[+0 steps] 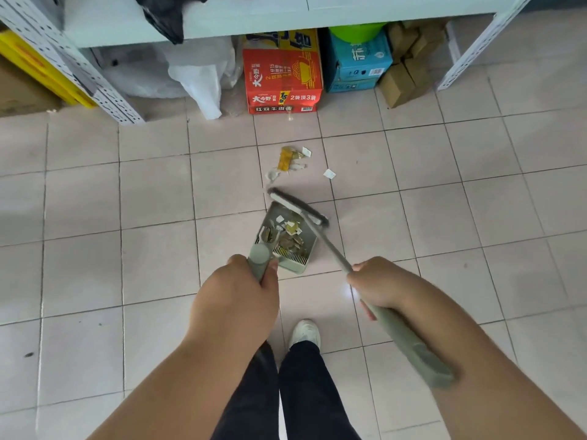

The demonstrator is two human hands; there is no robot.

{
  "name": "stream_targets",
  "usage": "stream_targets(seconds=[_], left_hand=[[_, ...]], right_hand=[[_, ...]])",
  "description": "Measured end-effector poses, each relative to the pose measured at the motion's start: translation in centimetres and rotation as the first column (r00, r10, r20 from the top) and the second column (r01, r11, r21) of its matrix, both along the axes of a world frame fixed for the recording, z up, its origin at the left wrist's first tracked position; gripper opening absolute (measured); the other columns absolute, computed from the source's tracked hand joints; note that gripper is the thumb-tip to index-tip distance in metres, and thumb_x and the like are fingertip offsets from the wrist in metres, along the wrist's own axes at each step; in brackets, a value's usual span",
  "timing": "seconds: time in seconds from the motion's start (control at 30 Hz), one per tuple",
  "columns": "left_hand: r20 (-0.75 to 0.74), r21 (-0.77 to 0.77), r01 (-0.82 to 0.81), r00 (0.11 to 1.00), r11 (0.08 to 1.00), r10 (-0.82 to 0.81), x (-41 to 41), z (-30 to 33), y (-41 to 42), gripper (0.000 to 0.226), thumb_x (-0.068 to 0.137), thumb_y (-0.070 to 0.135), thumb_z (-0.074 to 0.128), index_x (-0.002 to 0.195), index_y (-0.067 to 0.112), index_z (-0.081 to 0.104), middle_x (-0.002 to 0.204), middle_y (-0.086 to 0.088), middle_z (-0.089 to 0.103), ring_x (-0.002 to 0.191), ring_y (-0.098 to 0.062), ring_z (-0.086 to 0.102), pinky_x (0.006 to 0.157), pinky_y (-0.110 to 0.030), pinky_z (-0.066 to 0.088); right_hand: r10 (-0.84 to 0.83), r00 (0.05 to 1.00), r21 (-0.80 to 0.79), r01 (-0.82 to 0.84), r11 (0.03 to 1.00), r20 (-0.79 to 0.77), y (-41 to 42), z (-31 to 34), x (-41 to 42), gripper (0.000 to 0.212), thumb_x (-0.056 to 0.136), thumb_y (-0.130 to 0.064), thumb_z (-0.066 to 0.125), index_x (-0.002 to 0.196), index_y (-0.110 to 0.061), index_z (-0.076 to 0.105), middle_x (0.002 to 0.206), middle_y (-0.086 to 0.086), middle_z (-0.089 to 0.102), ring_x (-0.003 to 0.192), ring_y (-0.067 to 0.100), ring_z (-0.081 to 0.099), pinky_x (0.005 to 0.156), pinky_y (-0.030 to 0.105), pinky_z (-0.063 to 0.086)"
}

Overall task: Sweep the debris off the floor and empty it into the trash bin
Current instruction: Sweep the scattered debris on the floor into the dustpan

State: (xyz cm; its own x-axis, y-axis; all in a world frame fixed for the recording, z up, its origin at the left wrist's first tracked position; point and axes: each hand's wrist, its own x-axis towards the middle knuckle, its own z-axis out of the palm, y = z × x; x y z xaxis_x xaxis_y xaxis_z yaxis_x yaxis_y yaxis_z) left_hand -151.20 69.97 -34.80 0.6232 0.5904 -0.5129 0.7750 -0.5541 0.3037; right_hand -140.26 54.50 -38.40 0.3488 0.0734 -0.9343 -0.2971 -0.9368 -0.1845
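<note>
yellow and white scraps of debris (290, 160) lie on the pink tile floor (444, 185) just beyond my broom head (298, 206), with 1 small white bit (329, 174) off to the right. more scraps already sit inside the dustpan (286, 239), so i judge the sweeping step is partway done, and emptying is not yet started; no trash bin shows here.

my left hand (236, 293) has its fingers wrapped round the dustpan handle (259, 258), holding the pan on the floor with its mouth facing away from me, toward the loose pile. my right hand (376, 285) is curled round the broom handle (374, 303). that handle's long axis slants from lower right beside me up and left to the head, and the head lies crosswise at the pan's mouth, touching its far lip.

next, i think, the head must be lifted past the pile and drawn back toward the pan, catching the stray bit too.

beyond the pile stand a red box (282, 74), a blue box (359, 61) and a white bag (197, 74) under a shelf (286, 17).
</note>
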Motion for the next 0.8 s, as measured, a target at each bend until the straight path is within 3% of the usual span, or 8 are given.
stream_targets(seconds=[0.1, 0.23, 0.37, 0.43, 0.53, 0.67, 0.8], left_hand=[[0.002, -0.007, 0.015, 1.000, 1.000, -0.015, 0.1, 0.1, 0.6, 0.039, 0.093, 0.049, 0.039, 0.083, 0.012, 0.045, 0.072, -0.004, 0.056, 0.066, -0.026, 0.052, 0.055, -0.029, 0.038], [-0.004, -0.008, 0.035, 0.999, 0.999, -0.035, 0.0, 0.2, 1.3, 0.039, 0.093, 0.049, 0.039, 0.081, 0.013, 0.044, 0.068, -0.001, 0.052, 0.064, -0.026, 0.050, 0.054, -0.029, 0.037], [0.005, -0.009, 0.057, 0.998, 0.998, -0.057, -0.4, 0.3, 1.9, 0.039, 0.093, 0.050, 0.039, 0.077, 0.015, 0.041, 0.066, -0.001, 0.051, 0.064, -0.027, 0.050, 0.055, -0.030, 0.038], [0.014, 0.003, 0.074, 0.997, 0.997, -0.074, -1.0, 0.5, 2.3, 0.039, 0.092, 0.051, 0.039, 0.075, 0.016, 0.040, 0.066, 0.000, 0.052, 0.063, -0.026, 0.050, 0.053, -0.030, 0.036], [0.009, 0.011, 0.086, 0.996, 0.996, -0.086, -1.9, 0.9, 2.9, 0.040, 0.091, 0.053, 0.038, 0.077, 0.016, 0.043, 0.068, -0.002, 0.056, 0.062, -0.024, 0.052, 0.049, -0.029, 0.034], [-0.018, 0.010, 0.110, 0.994, 0.994, -0.110, -2.8, 1.2, 3.3, 0.041, 0.091, 0.054, 0.036, 0.076, 0.017, 0.042, 0.069, 0.000, 0.056, 0.063, -0.023, 0.053, 0.050, -0.030, 0.034], [-0.024, -0.009, 0.106, 0.994, 0.994, -0.106, -3.0, 0.7, 3.6, 0.039, 0.092, 0.053, 0.038, 0.074, 0.018, 0.038, 0.067, 0.001, 0.053, 0.061, -0.022, 0.051, 0.049, -0.029, 0.034]], right_hand=[[-0.087, 0.996, -0.009, 0.087, 0.996, -0.022, -1.0, 2.5, 1.3, 0.022, 0.098, -0.020, 0.038, 0.083, -0.012, 0.051, 0.058, 0.009, 0.052, 0.032, 0.015, 0.045, 0.040, 0.014, 0.037], [-0.133, 0.991, -0.005, 0.133, 0.991, 0.000, -1.4, 4.1, 1.9, 0.025, 0.097, -0.025, 0.039, 0.093, -0.010, 0.059, 0.057, 0.007, 0.054, 0.032, 0.015, 0.047, 0.045, 0.018, 0.039], [-0.215, 0.974, 0.002, 0.215, 0.977, 0.071, 0.3, 3.4, 1.5, 0.023, 0.097, -0.021, 0.038, 0.078, -0.015, 0.050, 0.063, 0.010, 0.052, 0.034, 0.018, 0.048, 0.038, 0.013, 0.038], [-0.239, 0.967, 0.006, 0.239, 0.971, 0.084, 1.3, 2.4, 1.3, 0.020, 0.096, -0.014, 0.035, 0.083, -0.011, 0.051, 0.066, 0.013, 0.051, 0.040, 0.020, 0.049, 0.040, 0.015, 0.039], [-0.226, 0.968, -0.031, 0.231, 0.973, 0.107, 2.2, 0.7, 0.6, 0.021, 0.094, -0.010, 0.034, 0.100, -0.001, 0.053, 0.065, 0.015, 0.052, 0.047, 0.024, 0.051, 0.056, 0.029, 0.044], [-0.148, 0.985, -0.085, 0.155, 0.984, 0.092, 2.4, -1.0, -1.0, 0.019, 0.094, -0.011, 0.041, 0.078, -0.007, 0.049, 0.064, 0.010, 0.053, 0.049, 0.021, 0.053, 0.050, 0.024, 0.047], [-0.155, 0.988, -0.066, 0.153, 0.986, -0.015, 2.6, -0.9, -2.7, 0.023, 0.088, -0.002, 0.036, 0.102, 0.001, 0.054, 0.056, 0.016, 0.051, 0.033, 0.022, 0.051, 0.046, 0.023, 0.042]])
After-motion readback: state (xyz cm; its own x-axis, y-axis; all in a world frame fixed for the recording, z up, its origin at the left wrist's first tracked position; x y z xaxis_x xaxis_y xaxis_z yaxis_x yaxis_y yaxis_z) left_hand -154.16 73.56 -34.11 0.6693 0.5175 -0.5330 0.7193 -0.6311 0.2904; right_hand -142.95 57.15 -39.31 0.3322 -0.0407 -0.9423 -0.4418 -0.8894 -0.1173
